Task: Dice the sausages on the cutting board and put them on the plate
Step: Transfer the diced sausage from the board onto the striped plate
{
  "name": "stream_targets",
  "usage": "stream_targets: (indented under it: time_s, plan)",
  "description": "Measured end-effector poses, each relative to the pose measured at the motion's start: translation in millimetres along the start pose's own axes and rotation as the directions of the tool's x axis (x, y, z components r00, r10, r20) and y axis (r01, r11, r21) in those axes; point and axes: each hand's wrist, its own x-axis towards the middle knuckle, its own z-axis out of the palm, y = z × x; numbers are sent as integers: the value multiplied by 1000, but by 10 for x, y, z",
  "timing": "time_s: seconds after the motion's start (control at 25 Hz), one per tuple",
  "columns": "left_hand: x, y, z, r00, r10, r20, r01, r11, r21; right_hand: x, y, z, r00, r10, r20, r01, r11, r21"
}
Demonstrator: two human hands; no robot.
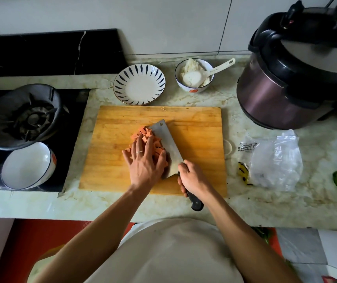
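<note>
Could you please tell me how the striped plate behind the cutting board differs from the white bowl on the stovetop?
The shallow white plate with dark radial stripes sits flat on the marble counter, while the deep white bowl with a thin dark rim leans tilted beside the black burner ring. The plate's inside is patterned; the bowl's inside is plain. The plate is wide and low, the bowl tall-walled. Both are white, round and hold nothing.

On the wooden cutting board (122, 127) the left hand (145, 162) lies spread over the diced sausage pieces (143, 133), pressing them against the cleaver (166, 144) whose handle the right hand (192, 177) grips, while the striped plate (139, 84) sits just beyond the board.
</note>
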Motion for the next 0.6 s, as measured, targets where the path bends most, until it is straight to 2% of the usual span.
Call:
stream_targets:
  time_s: [0.08,0.2,0.32,0.6]
  plan:
    - [8,21,-36,998,60,11,-60,998,6,-19,27,-28,1000,25,7,-26,997,77]
    - [30,140,-65,987,154,35,-146,974,-170,-36,43,-85,998,62,-9,-59,987,152]
    - [93,292,-69,995,91,36,-71,924,-376,-63,24,-136,998,33,-45,-26,990,136]
    - [276,424,2,993,115,-15,-114,942,-317,-107,-40,-138,998,-4,-66,13,990,144]
